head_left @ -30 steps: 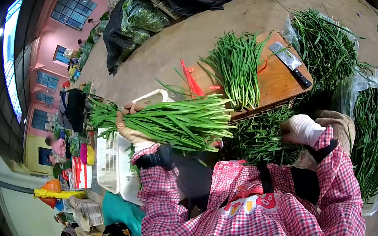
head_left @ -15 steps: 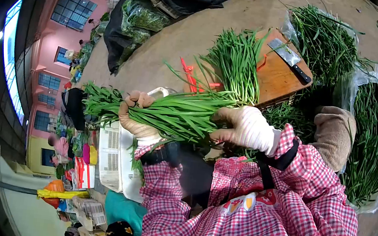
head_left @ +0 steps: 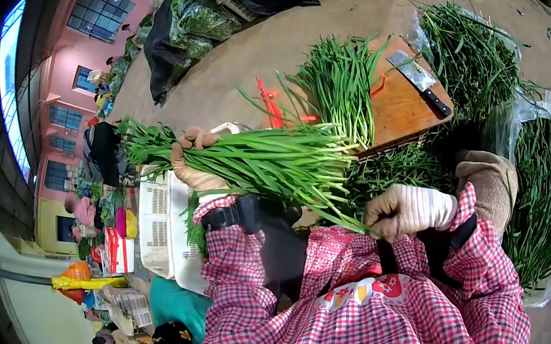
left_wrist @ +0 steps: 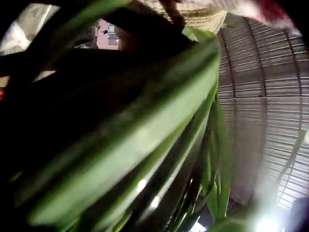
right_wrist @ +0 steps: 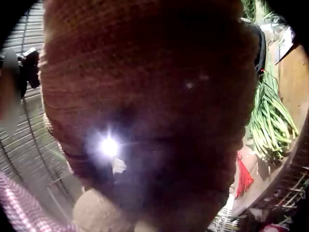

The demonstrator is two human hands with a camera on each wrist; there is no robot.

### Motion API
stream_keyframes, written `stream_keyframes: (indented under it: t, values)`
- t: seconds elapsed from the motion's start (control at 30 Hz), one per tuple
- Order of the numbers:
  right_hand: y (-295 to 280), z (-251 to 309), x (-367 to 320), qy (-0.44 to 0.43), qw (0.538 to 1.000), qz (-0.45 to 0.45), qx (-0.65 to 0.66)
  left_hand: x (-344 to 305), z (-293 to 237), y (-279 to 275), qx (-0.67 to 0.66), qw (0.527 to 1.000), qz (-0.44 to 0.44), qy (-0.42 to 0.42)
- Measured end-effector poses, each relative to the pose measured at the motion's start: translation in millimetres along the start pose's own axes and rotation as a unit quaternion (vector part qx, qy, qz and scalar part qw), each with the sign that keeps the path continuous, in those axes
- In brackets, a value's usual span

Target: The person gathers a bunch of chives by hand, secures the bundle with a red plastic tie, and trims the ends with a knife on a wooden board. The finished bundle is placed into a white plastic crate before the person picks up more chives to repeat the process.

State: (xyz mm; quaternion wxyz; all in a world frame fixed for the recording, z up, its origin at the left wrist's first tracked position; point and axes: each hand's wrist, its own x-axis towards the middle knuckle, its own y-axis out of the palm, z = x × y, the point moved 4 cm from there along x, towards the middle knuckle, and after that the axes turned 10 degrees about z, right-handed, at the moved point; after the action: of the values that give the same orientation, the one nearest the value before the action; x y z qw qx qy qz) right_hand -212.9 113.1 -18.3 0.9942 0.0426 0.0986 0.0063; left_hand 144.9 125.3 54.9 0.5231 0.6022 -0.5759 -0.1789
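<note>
In the head view, my gloved left hand (head_left: 198,177) grips a bunch of long green chives (head_left: 263,163) around its leafy part, the pale stem ends pointing right. My right hand (head_left: 415,208), in a striped glove, pinches the end of one stalk (head_left: 345,220) that slants out below the bunch's cut ends. Blurred chive leaves (left_wrist: 130,145) fill the left wrist view. The right wrist view is mostly covered by the dark glove (right_wrist: 145,87). Another bunch of chives (head_left: 344,87) lies on a wooden board (head_left: 400,112), beside a cleaver (head_left: 413,72) with a black handle.
Red ties (head_left: 270,106) lie at the board's left end. Loose greens (head_left: 396,173) are heaped below the board. Plastic bags of greens (head_left: 537,197) stand at right, with another heap (head_left: 468,58) behind. A white crate (head_left: 159,226) is at lower left.
My right hand came over from the loose greens to the bunch's stem ends, then drew back right and down, pulling one stalk out. The left hand keeps hold of the bunch.
</note>
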Motion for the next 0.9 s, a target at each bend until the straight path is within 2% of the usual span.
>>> stream_keyframes:
  t: [0.07,0.1,0.13,0.17,0.2,0.27,0.3,0.33,0.37,0.4,0.43,0.5,0.53,0.57,0.6,0.63,0.7,0.73,0.8,0.83,0.87,0.9]
  values:
    - [5.1,-24.1,-5.4,0.012,0.996,0.021,-0.083,-3.3,-6.2,-1.3,0.044,0.999,-0.025,0.018]
    - [3.4,-39.5,-6.5,0.025,0.978,-0.005,-0.209,-3.3,-9.1,-1.8,0.065,0.997,-0.036,0.026]
    - [1.3,-45.8,-6.6,0.135,0.936,0.001,-0.326,-1.2,-17.3,-13.6,0.015,0.999,-0.033,0.036]
    - [-2.4,-51.6,-8.5,0.241,0.868,0.006,-0.434,-3.9,-24.4,-25.0,0.056,0.998,-0.001,0.005]
    - [-6.7,-57.2,-8.0,0.270,0.848,-0.010,-0.456,-3.8,-26.4,-22.3,0.056,0.998,0.014,-0.010]
    - [-8.5,-47.2,-8.6,0.122,0.915,-0.142,-0.358,-3.8,-25.6,-19.1,0.023,0.997,0.058,-0.034]
    - [-7.1,-39.5,-9.3,0.043,0.931,-0.204,-0.300,-6.0,-27.5,-20.0,0.047,0.998,0.035,-0.010]
    - [-3.3,-26.4,-3.0,-0.025,0.959,-0.231,-0.162,-8.0,-29.1,-20.4,0.071,0.997,0.013,0.013]
    - [3.7,-17.1,7.1,0.001,0.976,-0.204,0.077,-8.6,-30.3,-20.6,0.093,0.995,-0.007,0.037]
    - [11.4,-13.2,20.8,-0.055,0.951,-0.194,0.236,-7.8,-26.8,-18.2,0.071,0.997,0.024,0.024]
    - [15.0,-13.2,34.2,-0.075,0.935,-0.203,0.281,-8.0,-25.0,-14.3,0.085,0.996,0.029,0.021]
    - [19.1,-0.4,57.8,-0.167,0.901,-0.204,0.344,-12.0,-12.9,-4.4,-0.004,0.999,0.035,0.024]
    - [20.7,-5.7,71.6,-0.198,0.878,-0.179,0.397,-11.1,-17.0,-13.4,0.002,1.000,0.009,0.021]
    - [22.9,-9.2,83.0,-0.227,0.852,-0.151,0.447,-12.3,-20.2,-20.2,0.065,0.997,0.020,0.019]
    - [27.2,-7.6,88.3,-0.233,0.818,-0.139,0.507,-13.5,-19.1,-20.3,0.044,0.998,0.008,0.035]
    - [29.0,-1.3,81.2,-0.215,0.826,-0.142,0.501,-14.6,-18.1,-20.8,0.022,0.998,-0.004,0.051]
    - [20.8,-4.2,68.3,-0.240,0.913,-0.083,0.320,-15.4,-16.9,-13.2,-0.021,1.000,0.009,0.020]
    - [18.8,1.7,50.0,-0.175,0.956,-0.083,0.222,-16.2,-15.0,-8.5,-0.043,0.999,0.016,0.005]
    - [20.0,-18.3,30.3,-0.029,0.984,-0.056,0.169,-17.2,-15.3,-1.8,-0.064,0.998,0.023,0.010]
    - [12.3,-25.8,18.8,0.026,0.998,-0.051,-0.005,-17.3,-15.9,1.1,-0.067,0.997,0.042,0.002]
    - [5.5,-36.6,9.2,0.041,0.974,-0.066,-0.215,-16.7,-20.6,-0.2,-0.020,0.999,0.037,0.022]
    - [1.1,-43.8,5.6,0.185,0.893,-0.023,-0.411,-17.9,-23.8,-2.6,-0.031,0.999,0.006,0.031]
